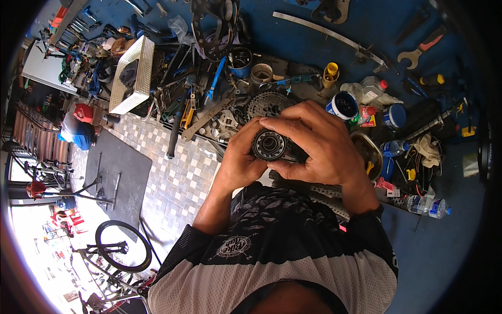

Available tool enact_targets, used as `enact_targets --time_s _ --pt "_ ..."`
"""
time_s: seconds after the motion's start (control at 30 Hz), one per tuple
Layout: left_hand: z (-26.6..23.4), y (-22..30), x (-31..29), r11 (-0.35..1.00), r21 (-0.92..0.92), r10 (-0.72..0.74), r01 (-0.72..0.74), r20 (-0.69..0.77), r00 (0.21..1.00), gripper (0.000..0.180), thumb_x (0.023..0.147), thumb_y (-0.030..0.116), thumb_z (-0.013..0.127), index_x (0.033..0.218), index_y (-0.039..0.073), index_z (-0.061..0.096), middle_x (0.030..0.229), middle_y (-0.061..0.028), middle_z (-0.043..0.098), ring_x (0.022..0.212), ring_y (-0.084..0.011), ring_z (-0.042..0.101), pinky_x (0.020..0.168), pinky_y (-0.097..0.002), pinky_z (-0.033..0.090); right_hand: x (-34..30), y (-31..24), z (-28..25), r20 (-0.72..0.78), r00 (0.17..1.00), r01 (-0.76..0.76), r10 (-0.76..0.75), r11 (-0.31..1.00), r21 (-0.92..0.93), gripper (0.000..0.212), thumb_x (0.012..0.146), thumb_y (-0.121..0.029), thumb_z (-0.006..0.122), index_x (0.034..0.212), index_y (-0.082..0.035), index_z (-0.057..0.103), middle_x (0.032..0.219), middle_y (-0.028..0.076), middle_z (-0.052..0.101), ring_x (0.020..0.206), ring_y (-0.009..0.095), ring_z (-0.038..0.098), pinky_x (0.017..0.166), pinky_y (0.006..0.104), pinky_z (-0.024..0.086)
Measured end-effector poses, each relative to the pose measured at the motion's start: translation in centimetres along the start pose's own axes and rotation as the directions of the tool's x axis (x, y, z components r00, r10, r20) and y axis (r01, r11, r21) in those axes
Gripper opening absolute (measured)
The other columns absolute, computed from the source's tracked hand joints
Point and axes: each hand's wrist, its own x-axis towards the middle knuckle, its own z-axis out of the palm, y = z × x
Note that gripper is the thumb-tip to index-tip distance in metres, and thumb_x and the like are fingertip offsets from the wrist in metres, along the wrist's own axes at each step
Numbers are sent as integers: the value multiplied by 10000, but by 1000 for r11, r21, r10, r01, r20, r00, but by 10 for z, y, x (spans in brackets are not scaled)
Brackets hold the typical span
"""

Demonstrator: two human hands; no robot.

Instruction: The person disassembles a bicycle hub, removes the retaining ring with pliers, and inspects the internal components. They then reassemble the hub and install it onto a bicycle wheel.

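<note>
Between both hands, in front of my chest, is a dark round bicycle hub part [270, 145] with a ring of bearing balls and a hollow centre facing up. My left hand [241, 157] wraps its left side, thumb at the lower edge. My right hand [319, 142] curls over the top and right side, with its thumb below. The fingers of the two hands meet above the part, and its underside is hidden. Just beyond them a toothed bicycle cassette [267, 104] lies on the cluttered workbench.
Loose tools crowd the bench around a white perforated basket [137, 78], a blue tub of dark grease [343, 105] and a metal bowl [366, 149]. Plastic bottles [426, 205] lie at right. A bicycle wheel [123, 246] and a dark mat [117, 183] are at left; another person [78, 128] is beyond.
</note>
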Motion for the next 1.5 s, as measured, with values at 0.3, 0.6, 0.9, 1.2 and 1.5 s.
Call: enact_targets --time_s 0.3,0.6,0.9,1.2,1.5 --pt "1 4 1 1000 16 6 -6 -3 1000 606 700 -86 758 1294 -20 661 1172 -145 709 1103 -308 713 958 -385 546 -3 3 4 -18 999 -41 41 999 0 783 649 -350 952 1370 -142 727 1136 69 650 981 273 660 815 393 569" --pt "1 5 1 999 20 28 -27 -23 999 616 724 -79 749 1327 -6 648 1260 -164 715 1159 -337 713 997 -405 552 -7 -1 0 -140 990 27 -20 998 48 583 758 -369 927 1275 -153 770 1174 69 646 996 257 676 798 380 586" --pt "0 6 -1 997 54 59 -58 -13 998 624 715 -106 695 1323 8 618 1237 -160 691 1141 -354 688 986 -426 544 -17 -1 9 -179 973 94 -144 960 -263 578 708 -443 937 1215 -188 826 1134 74 651 972 262 667 817 395 565" --pt "-2 -2 -1 987 78 140 -141 15 990 554 754 -104 713 1288 -1 607 1206 -147 660 1076 -307 668 934 -389 536 -24 -6 12 -284 955 -54 82 993 106 478 781 -300 930 1207 -126 800 1149 70 655 910 229 647 757 350 548" --pt "3 3 0 979 126 158 -159 18 987 559 769 -103 663 1311 0 577 1176 -181 631 1076 -382 635 946 -432 511 -11 -14 13 -230 969 -78 87 996 46 413 752 -223 941 1124 -105 808 1122 64 663 889 231 627 745 353 537"
